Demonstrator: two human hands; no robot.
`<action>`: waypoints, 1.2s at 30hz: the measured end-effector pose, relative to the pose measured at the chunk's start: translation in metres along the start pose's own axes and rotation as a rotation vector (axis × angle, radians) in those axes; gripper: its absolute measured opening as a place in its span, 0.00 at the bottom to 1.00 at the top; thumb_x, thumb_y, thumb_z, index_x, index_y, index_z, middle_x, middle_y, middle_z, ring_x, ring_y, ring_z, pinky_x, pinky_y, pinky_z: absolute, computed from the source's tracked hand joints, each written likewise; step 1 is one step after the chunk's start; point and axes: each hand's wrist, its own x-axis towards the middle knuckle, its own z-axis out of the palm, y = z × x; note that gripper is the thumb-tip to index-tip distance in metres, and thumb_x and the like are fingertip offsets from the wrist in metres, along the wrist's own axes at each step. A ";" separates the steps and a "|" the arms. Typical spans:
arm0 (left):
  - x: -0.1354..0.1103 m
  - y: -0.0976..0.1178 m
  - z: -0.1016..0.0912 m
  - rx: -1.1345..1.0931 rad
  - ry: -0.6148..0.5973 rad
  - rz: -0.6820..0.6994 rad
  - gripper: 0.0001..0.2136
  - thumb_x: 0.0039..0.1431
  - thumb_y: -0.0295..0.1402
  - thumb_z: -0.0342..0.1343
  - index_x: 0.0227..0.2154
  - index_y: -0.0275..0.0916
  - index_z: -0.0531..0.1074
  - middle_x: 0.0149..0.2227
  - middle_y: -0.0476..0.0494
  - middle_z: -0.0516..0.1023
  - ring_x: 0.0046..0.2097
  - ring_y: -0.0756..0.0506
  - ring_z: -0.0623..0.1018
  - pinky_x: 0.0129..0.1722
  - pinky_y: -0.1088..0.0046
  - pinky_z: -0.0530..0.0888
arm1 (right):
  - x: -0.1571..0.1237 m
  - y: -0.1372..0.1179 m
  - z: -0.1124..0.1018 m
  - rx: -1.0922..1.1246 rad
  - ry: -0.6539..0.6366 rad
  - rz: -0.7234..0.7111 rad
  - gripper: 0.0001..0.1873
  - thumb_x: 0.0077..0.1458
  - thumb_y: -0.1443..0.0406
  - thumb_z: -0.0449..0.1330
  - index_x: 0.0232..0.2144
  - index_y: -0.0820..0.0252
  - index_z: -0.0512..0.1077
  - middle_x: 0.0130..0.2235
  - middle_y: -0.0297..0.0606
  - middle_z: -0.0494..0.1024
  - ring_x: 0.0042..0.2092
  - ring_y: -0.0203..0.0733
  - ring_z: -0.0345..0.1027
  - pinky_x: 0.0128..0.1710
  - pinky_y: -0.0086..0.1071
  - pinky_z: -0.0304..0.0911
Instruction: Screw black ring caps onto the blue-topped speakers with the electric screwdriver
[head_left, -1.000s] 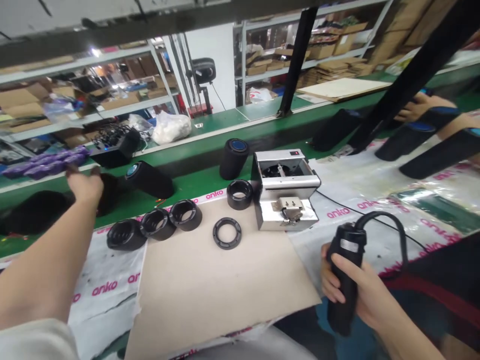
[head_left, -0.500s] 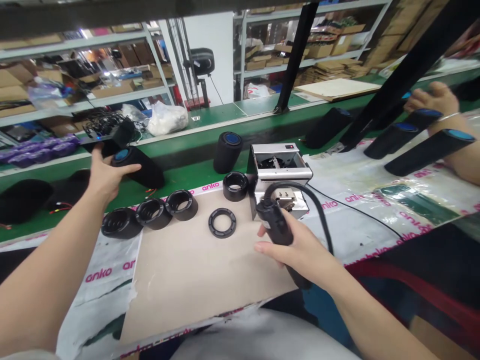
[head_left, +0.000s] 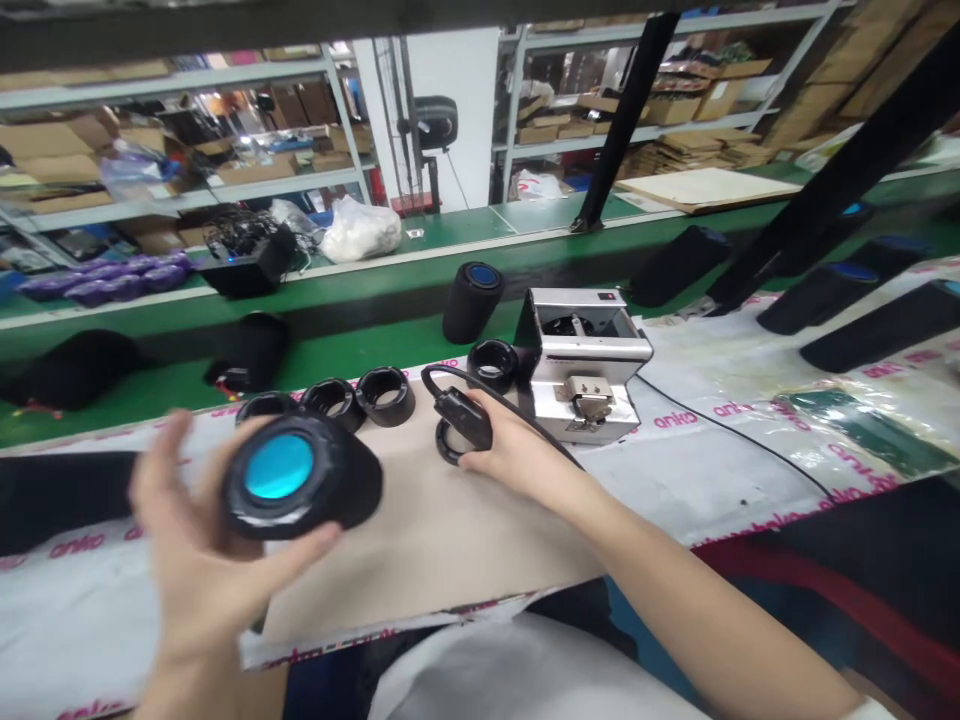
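Note:
A black cylindrical speaker [head_left: 356, 475] with a bright blue end disc is gripped by my left hand [head_left: 202, 565], raised over the left part of the brown board. The blue end faces up toward me. My right hand [head_left: 517, 450] is wrapped around a black corded electric screwdriver [head_left: 466, 415]. The screwdriver's lower end is hidden by its body and my hand. Beneath it, a flat black ring [head_left: 444, 440] lies on the board, partly covered. Behind it, several thicker black ring housings [head_left: 386, 398] stand in a row.
A silver screw feeder [head_left: 589, 350] stands right of the rings. Another speaker [head_left: 472, 302] stands upright on the green bench [head_left: 375, 345]. More dark speakers [head_left: 844, 300] lie at the right. Black bodies with loose wires [head_left: 259, 355] lie at the left. A dark post [head_left: 626, 120] rises behind.
My left hand has lifted the speaker off the green bench and brought it nearer to me. My right hand has moved the screwdriver left, over the flat ring. The other person's hand has left the view.

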 end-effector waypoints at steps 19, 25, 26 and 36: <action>-0.080 -0.014 0.040 -0.261 -0.191 -0.206 0.48 0.49 0.39 0.81 0.73 0.50 0.66 0.72 0.34 0.72 0.71 0.27 0.76 0.69 0.48 0.77 | -0.061 0.019 0.000 -0.277 -0.011 0.206 0.43 0.56 0.61 0.70 0.73 0.53 0.67 0.67 0.49 0.77 0.64 0.64 0.77 0.64 0.54 0.75; -0.074 -0.015 0.041 -0.201 -0.215 -0.177 0.48 0.48 0.37 0.81 0.72 0.50 0.67 0.72 0.35 0.72 0.71 0.29 0.76 0.68 0.51 0.77 | -0.079 0.047 0.009 -0.317 -0.038 0.143 0.36 0.59 0.67 0.63 0.70 0.56 0.70 0.69 0.48 0.75 0.66 0.59 0.76 0.67 0.51 0.72; -0.074 -0.014 0.042 -0.195 -0.215 -0.179 0.48 0.48 0.38 0.81 0.72 0.50 0.67 0.72 0.35 0.72 0.71 0.29 0.77 0.68 0.50 0.78 | -0.080 0.047 0.008 -0.316 -0.052 0.134 0.37 0.59 0.69 0.62 0.71 0.55 0.69 0.67 0.47 0.77 0.65 0.57 0.77 0.67 0.50 0.73; -0.066 -0.006 0.044 -0.126 -0.126 -0.149 0.47 0.40 0.35 0.82 0.67 0.51 0.74 0.68 0.40 0.76 0.69 0.27 0.75 0.75 0.39 0.68 | -0.091 0.035 -0.004 -0.294 0.056 0.230 0.44 0.59 0.63 0.73 0.74 0.50 0.64 0.70 0.46 0.72 0.69 0.55 0.72 0.71 0.49 0.69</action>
